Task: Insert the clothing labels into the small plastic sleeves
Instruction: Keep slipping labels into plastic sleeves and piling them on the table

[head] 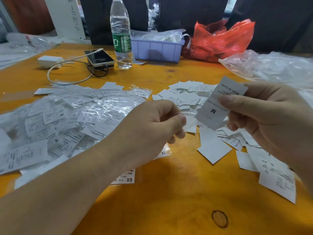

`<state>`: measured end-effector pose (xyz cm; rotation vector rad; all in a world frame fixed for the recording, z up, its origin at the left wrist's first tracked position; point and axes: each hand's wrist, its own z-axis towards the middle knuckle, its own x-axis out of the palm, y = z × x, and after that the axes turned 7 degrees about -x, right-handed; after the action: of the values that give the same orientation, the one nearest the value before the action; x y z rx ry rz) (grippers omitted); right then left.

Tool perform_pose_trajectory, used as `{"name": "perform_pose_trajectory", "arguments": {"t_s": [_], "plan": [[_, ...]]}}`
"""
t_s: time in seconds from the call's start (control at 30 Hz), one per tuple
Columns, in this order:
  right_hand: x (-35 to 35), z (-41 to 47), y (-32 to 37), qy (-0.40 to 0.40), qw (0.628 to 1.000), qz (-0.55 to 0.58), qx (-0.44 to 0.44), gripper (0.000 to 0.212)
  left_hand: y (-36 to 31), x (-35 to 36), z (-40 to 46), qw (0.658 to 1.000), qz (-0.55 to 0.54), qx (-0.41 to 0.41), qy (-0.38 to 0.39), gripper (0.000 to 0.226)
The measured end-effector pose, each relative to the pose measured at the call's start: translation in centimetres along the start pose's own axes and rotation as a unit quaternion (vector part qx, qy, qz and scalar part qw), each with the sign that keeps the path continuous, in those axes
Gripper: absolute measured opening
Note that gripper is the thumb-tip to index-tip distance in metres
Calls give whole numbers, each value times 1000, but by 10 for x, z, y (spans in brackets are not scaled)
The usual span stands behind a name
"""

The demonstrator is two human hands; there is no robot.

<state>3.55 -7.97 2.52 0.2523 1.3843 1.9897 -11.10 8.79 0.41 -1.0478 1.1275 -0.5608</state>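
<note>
My right hand [264, 116] pinches a white clothing label [218, 106] marked "M", held tilted above the table. Just left of it, my left hand [157, 121] pinches a small clear plastic sleeve [189, 122] between thumb and fingers; the sleeve's edge lies close to the label's lower end. A heap of labels in sleeves [67, 119] covers the table on the left. Loose bare labels [188, 95] lie scattered in the middle and to the right, under my right hand.
On the orange wooden table [169, 192] stand a water bottle [121, 34], a phone [99, 58] on a power bank with a white cable and charger [49, 61], a lilac bin [157, 48], a red plastic bag [221, 39] and clear bags [271, 68] at the right.
</note>
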Motion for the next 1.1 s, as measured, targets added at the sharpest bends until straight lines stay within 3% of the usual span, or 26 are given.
{"name": "perform_pose_trajectory", "arguments": {"t_s": [0.53,0.67,1.1], "plan": [[0,0,-4,0,999,31,-31,8,-1,1,-2,999,-3,-2,53,14],[-1,1,-5,-10,999,37,-38,21,0,0,-1,997,-6,-5,71,14],[-2,0,-3,-11,998,8,-67,15,-2,0,-2,994,-22,-3,109,18]]}}
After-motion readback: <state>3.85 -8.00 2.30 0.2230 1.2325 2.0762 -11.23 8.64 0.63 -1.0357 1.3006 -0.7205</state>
